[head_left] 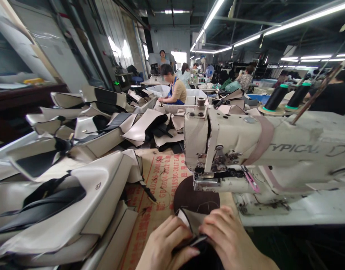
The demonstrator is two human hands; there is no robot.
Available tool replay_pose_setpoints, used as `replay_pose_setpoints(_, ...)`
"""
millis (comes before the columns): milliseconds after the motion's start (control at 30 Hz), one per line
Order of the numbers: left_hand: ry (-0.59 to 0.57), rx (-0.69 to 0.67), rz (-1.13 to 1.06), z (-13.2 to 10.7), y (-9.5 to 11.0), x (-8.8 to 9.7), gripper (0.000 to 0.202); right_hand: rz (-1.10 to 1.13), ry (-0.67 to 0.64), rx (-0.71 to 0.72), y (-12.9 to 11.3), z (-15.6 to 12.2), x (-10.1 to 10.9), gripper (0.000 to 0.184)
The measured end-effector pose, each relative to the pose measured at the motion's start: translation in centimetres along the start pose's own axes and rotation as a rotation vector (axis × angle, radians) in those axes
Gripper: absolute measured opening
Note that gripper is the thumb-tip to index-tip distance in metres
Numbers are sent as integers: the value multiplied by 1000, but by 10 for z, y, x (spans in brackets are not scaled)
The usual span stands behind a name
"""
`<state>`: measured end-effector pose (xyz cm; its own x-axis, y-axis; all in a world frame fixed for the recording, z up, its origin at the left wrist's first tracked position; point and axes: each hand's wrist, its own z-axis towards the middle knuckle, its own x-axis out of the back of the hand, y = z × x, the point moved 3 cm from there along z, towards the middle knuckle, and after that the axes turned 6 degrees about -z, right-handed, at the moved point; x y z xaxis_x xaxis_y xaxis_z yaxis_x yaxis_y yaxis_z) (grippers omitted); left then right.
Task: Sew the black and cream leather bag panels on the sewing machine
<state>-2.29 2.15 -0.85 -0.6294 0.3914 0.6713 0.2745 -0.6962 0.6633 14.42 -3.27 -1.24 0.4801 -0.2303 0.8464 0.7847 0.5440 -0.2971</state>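
Pinching together at the near edge, the left hand point(168, 243) and right hand point(227, 240) close their fingers on a small beige-and-black leather piece point(193, 225), held between them. Its free end points away, toward the dark round pad point(194, 198) just beyond. The sewing machine point(259, 150) stands farther right; stacked leather panels point(62, 187) crowd the left, leaving open cardboard point(155, 202) between.

"TYPICAL" stands on the sewing machine point(273, 142); "2012" on the cardboard point(158, 180).
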Motion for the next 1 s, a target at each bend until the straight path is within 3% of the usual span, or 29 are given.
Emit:
replay_pose_setpoints(67,60,20,93,4,5,-5,32,46,23,-23,0,-3,-4,23)
replay_pose_setpoints(133,70,132,109,10,9,-8,33,99,30,-23,1,-5,-8,22)
replay_pose_setpoints(333,-63,498,-65,22,-1,-10,37,125,23,-58,6,-8,-15,18)
replay_pose_setpoints(500,-172,586,-201,25,-16,-11,38,165,66,-214,6,-10,-15,12)
replay_pose_setpoints(667,-185,635,-296,29,-19,-13,38,31,-32,-65,-1,-6,-11,22)
replay_pose_setpoints(733,-186,642,-322,28,-15,-13,39,61,-45,-45,-1,-4,-10,23)
replay_pose_setpoints(833,-27,589,-321,19,-5,-8,34,142,-20,-72,2,-5,-10,23)
replay_pose_setpoints(900,100,500,-299,8,2,-3,26,187,-4,-109,4,-7,-11,22)
replay_pose_setpoints(1000,157,267,-124,-8,11,-2,24,228,-10,-138,4,-9,-13,22)
